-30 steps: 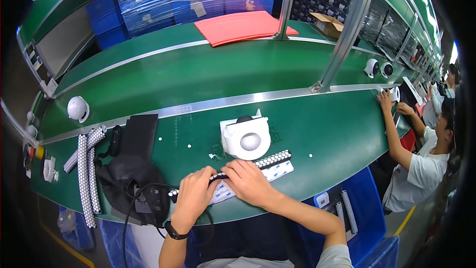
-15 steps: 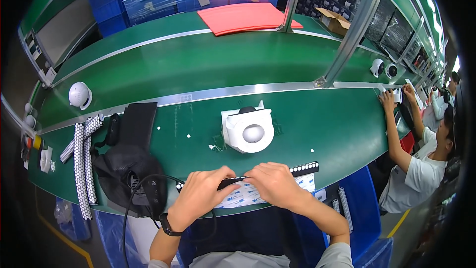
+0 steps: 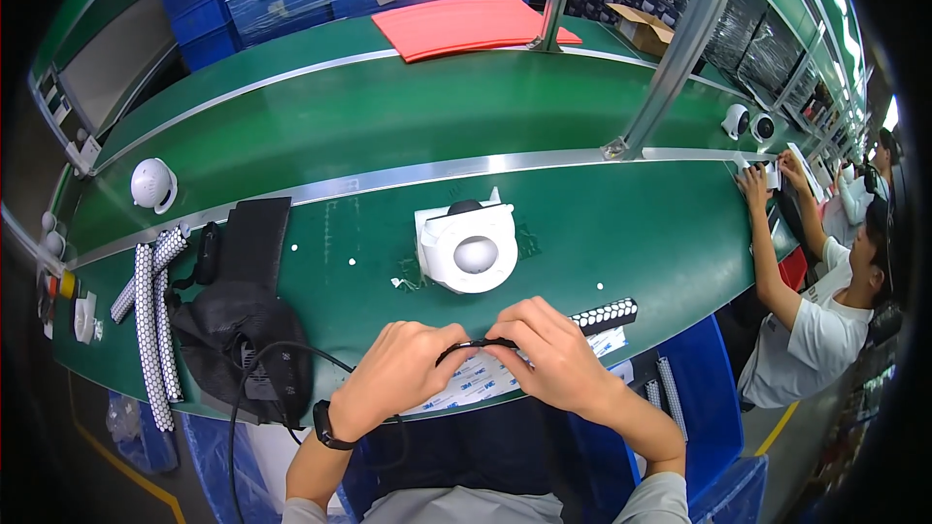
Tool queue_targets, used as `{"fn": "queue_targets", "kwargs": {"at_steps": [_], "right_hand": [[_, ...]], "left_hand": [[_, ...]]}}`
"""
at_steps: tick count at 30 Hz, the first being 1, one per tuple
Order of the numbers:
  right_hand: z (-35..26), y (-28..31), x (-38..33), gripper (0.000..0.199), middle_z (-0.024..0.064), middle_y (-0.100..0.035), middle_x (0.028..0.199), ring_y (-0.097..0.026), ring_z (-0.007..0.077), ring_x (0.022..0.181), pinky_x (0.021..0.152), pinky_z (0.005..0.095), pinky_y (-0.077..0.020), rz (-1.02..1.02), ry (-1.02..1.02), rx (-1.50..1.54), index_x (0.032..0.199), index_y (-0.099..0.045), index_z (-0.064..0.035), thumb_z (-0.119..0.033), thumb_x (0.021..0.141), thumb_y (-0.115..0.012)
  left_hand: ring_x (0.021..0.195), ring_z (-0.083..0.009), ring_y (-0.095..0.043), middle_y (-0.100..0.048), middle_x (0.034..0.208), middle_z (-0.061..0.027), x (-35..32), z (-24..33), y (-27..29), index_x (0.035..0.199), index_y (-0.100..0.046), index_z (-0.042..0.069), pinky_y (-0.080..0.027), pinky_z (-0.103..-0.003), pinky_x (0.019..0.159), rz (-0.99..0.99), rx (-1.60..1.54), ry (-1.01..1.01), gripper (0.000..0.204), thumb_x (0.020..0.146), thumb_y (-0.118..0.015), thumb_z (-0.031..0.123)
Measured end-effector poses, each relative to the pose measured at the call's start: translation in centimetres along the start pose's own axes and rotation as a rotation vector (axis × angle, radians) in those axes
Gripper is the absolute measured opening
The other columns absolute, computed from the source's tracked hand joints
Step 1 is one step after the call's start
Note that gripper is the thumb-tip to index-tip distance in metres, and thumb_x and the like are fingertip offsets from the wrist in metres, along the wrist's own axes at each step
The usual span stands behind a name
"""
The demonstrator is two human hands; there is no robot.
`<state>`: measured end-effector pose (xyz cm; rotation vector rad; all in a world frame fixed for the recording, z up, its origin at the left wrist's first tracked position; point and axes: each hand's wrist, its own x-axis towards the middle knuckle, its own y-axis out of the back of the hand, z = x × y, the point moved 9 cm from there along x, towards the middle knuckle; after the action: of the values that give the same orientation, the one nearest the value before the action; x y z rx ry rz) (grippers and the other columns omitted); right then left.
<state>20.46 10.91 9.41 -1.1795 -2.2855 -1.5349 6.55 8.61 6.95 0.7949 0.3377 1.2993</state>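
My left hand (image 3: 403, 369) and my right hand (image 3: 553, 357) meet near the bench's front edge, both closed in a pinch. Between their fingertips runs a narrow black strip with white dots (image 3: 607, 315), whose dotted end sticks out past my right hand. Under my hands lies a white backing sheet with blue print (image 3: 476, 381), partly covered by them. Just beyond stands a white rounded device (image 3: 474, 254) with a ring-shaped opening and a ball inside, untouched.
A black bag (image 3: 243, 349) with a cable lies to the left, beside dotted rolled strips (image 3: 150, 330). Another white device (image 3: 153, 184) sits on the far ledge. A co-worker (image 3: 806, 311) works at right. Red sheets (image 3: 466, 24) lie at the back; a blue bin (image 3: 707, 388) stands below the front edge.
The strip's dotted end has tilted and lifted off the backing sheet at right. My fingers now pinch the strip higher and more edge-on. The whole view has shifted slightly.
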Motion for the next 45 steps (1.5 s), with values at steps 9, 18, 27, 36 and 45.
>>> {"fn": "queue_targets", "kwargs": {"at_steps": [9, 18, 27, 36, 45], "right_hand": [[1.1, -0.9, 0.1, 0.016, 0.0098, -0.065, 0.099, -0.065, 0.0305, 0.087, 0.076, 0.0414, -0.0554, -0.16, 0.005, -0.027, 0.1, -0.067, -0.0008, 0.003, 0.087, -0.077], [2.1, -2.8, -0.1, 0.024, 0.0125, -0.057, 0.098, -0.06, 0.0324, 0.093, 0.082, 0.0432, -0.0533, -0.289, -0.006, 0.012, 0.102, -0.061, 0.0007, 0.006, 0.081, -0.069], [1.6, -3.6, 0.6, 0.026, 0.0126, -0.064, 0.102, -0.064, 0.0342, 0.092, 0.079, 0.0428, -0.0552, -0.201, 0.093, -0.085, 0.104, -0.066, 0.0006, 0.009, 0.081, -0.073], [2.2, 1.1, 3.6, 0.021, 0.0128, -0.071, 0.094, -0.069, 0.0253, 0.084, 0.074, 0.0344, -0.0552, 0.301, -0.021, 0.103, 0.096, -0.068, 0.0012, 0.014, 0.082, -0.076], [3.3, -0.5, 7.6, 0.015, 0.0098, -0.073, 0.095, -0.063, 0.0194, 0.078, 0.071, 0.0309, -0.0491, 0.37, -0.153, 0.169, 0.101, -0.069, 0.0016, 0.008, 0.089, -0.075]], "left_hand": [[0.066, -0.041, -0.067, -0.07, 0.075, -0.0222, 0.8, -1.7, -1.8, 0.096, -0.08, 0.003, -0.052, -0.045, 0.061, -0.085, 0.01, 0.041, 0.014, 0.092, -0.081, 0.017], [0.065, -0.041, -0.067, -0.071, 0.074, -0.0213, 0.9, -2.8, -2.1, 0.093, -0.08, 0.003, -0.052, -0.046, 0.061, -0.091, 0.007, 0.074, 0.017, 0.092, -0.081, 0.019], [0.068, -0.0413, -0.067, -0.07, 0.073, -0.02, 0.6, -4.8, -1.2, 0.088, -0.079, 0.003, -0.052, -0.048, 0.063, 0.001, 0.071, 0.151, 0.017, 0.091, -0.081, 0.019], [0.084, -0.0306, -0.072, -0.075, 0.092, -0.0103, -0.4, -3.2, 2.4, 0.1, -0.079, 0.004, -0.055, -0.044, 0.071, 0.287, 0.207, 0.069, 0.025, 0.085, -0.089, 0.021], [0.069, -0.0146, -0.06, -0.064, 0.08, -0.0047, 2.5, -3.1, 5.9, 0.113, -0.081, 0.003, -0.045, -0.03, 0.06, 0.655, -0.101, 0.172, 0.026, 0.088, -0.085, 0.006]]}}
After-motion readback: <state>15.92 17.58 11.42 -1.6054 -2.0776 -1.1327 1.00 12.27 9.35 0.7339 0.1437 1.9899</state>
